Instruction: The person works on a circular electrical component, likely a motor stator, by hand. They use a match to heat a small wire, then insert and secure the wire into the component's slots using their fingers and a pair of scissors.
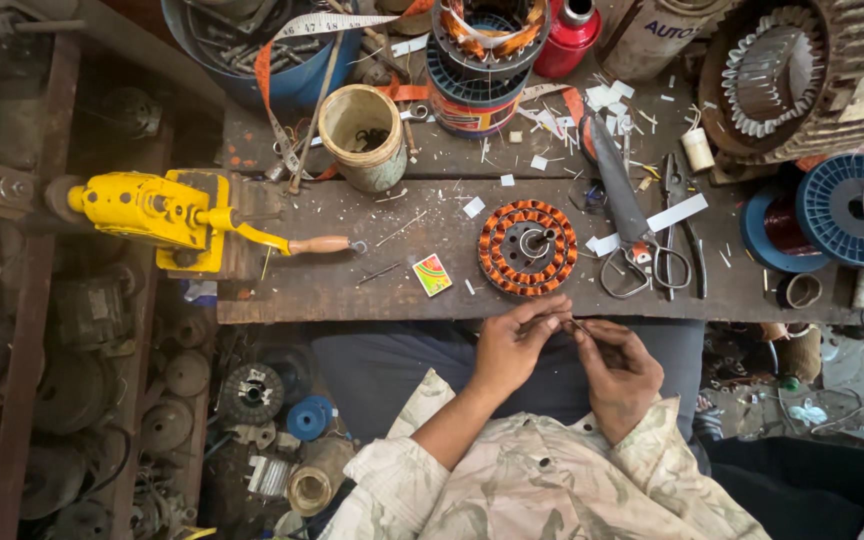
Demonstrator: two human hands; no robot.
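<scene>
- I see my left hand (510, 345) and right hand (620, 368) pinching a thin wire (577, 326) between closed fingers, just below the surface (352, 290) edge.
- It runs left-right; the wound stator (527, 247) lies straight ahead.

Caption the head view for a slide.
Both hands, left hand and right hand, pinch a thin wire below a copper-wound stator on a cluttered wooden workbench.

A small square packet (432, 274), bright green, yellow and red, is lying on the tabletop (332, 290) near its front edge. A labelled pale canister (655, 35) is standing at the back.
</scene>
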